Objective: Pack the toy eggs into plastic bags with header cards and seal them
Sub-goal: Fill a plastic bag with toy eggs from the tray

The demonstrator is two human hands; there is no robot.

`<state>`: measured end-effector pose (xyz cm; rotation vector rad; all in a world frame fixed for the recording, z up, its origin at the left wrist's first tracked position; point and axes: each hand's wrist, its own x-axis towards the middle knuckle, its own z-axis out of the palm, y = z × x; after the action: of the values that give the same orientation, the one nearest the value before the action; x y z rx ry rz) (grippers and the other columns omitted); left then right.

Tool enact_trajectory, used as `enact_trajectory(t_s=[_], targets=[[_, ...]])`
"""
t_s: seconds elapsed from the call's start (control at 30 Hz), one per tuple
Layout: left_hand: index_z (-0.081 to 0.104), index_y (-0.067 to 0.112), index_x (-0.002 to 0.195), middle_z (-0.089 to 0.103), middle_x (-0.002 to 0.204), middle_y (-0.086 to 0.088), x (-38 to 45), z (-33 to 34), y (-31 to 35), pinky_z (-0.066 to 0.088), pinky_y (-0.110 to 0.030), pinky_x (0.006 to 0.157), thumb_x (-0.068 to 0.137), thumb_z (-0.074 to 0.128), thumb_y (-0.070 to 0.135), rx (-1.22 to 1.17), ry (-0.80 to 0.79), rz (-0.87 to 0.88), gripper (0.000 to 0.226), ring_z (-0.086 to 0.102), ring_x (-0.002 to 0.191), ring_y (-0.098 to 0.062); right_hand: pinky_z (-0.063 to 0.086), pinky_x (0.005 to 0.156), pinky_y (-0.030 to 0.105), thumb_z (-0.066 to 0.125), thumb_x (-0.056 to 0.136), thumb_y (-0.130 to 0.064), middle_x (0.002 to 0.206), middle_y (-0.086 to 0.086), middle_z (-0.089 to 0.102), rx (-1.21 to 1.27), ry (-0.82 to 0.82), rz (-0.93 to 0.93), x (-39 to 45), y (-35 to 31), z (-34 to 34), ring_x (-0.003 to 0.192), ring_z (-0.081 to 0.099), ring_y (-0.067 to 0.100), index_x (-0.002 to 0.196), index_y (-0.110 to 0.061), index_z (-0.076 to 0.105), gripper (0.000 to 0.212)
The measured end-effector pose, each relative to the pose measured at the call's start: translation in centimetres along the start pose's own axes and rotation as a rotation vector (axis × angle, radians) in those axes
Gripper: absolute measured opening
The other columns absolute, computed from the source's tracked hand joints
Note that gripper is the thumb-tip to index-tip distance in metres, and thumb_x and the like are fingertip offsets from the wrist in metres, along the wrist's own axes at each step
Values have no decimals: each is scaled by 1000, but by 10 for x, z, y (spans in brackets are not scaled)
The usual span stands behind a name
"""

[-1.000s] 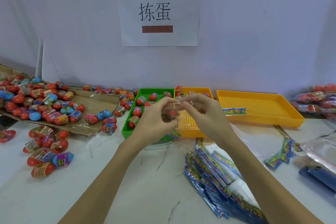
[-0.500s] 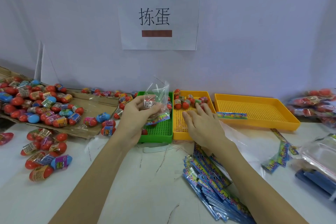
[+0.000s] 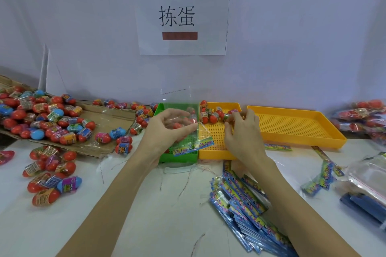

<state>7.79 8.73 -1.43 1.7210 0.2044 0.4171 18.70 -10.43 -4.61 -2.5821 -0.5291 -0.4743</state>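
Illumination is even, diffuse and bright, with a cool bluish cast. Shadows on the table [image 3: 146, 215] are faint. Wide-angle distortion bends the scene toward the frame edges. Detail is soft overall, softest at the periphery.

Three trays at the far side: one green tray [image 3: 160, 108], one narrow yellow tray [image 3: 217, 153], one wide yellow tray [image 3: 296, 142]. One clear bag [image 3: 181, 110] in my left hand [image 3: 167, 129], one paper sign [image 3: 181, 15] on the wall, one flattened cardboard sheet [image 3: 108, 115] far left. Toy eggs [image 3: 52, 119] are too many to count, dozens on the left, roughly seven in the narrow yellow tray; the header-card stack [image 3: 246, 200] near right can't be counted either.
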Motion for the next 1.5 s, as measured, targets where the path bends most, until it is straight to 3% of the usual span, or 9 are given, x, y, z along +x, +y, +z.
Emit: enact_trajectory(t_s=[0.17,0.37,0.53,0.7,0.87,1.0,1.13,1.27,1.5], targets=[[73,24,109,80,96,2,-1,3,0,55,-17,63,77,90,30,7,-62,27,37,73,76,-8,-2,127,50,29,110,-48,171,9,19,-137,-267,37,8,5,2,160,4,27,142,-21,60,52],[60,32,124,80,101,5,0,6,-4,59,-21,72,71,88,48,39,-131,4,63,75,87,-11,39,111,42,49,104,-25,136,12,57,4,-61,68,3,5,0,126,47,30,126,-7,65,32],[63,26,125,79,98,2,1,8,-7,58,-32,72,99,67,40,75,-162,-40,30,72,83,-17,26,116,43,63,100,-28,127,1,64,-105,-29,68,3,1,-8,128,49,26,117,-20,66,19],[61,28,124,74,89,3,0,8,-7,49,-21,57,88,81,38,59,-188,-47,42,59,61,-7,31,106,42,65,100,-18,115,1,68,24,14,25,3,0,-13,111,61,24,114,-21,56,17],[56,36,126,78,95,8,-2,10,-7,53,-29,72,78,87,45,173,-156,-6,57,69,73,-2,47,81,9,61,104,-19,107,4,69,596,294,-107,-4,-9,-30,98,67,20,125,-9,62,23],[55,37,127,76,93,19,-4,13,-7,44,-24,90,82,82,49,303,-103,86,54,65,92,7,54,87,19,62,101,-7,117,10,59,623,526,-363,-12,-23,-45,102,63,15,122,-5,66,21],[60,30,127,75,91,12,-5,15,-7,54,-42,94,83,82,47,309,-132,186,52,68,87,-5,59,88,37,67,100,-9,120,6,56,622,433,-464,-17,-34,-48,106,65,18,126,-11,67,27],[56,43,125,73,95,17,-5,16,-9,55,-23,87,84,80,47,370,-134,304,48,69,91,-8,60,84,37,68,99,-12,119,5,59,498,381,-432,-20,-33,-42,100,66,18,131,-9,63,33],[59,27,129,73,93,16,-4,17,-12,56,-21,82,86,80,40,372,-134,354,49,71,86,-10,56,70,15,75,93,-22,109,-1,64,612,232,-432,-19,-31,-46,77,68,3,118,-16,66,28]])
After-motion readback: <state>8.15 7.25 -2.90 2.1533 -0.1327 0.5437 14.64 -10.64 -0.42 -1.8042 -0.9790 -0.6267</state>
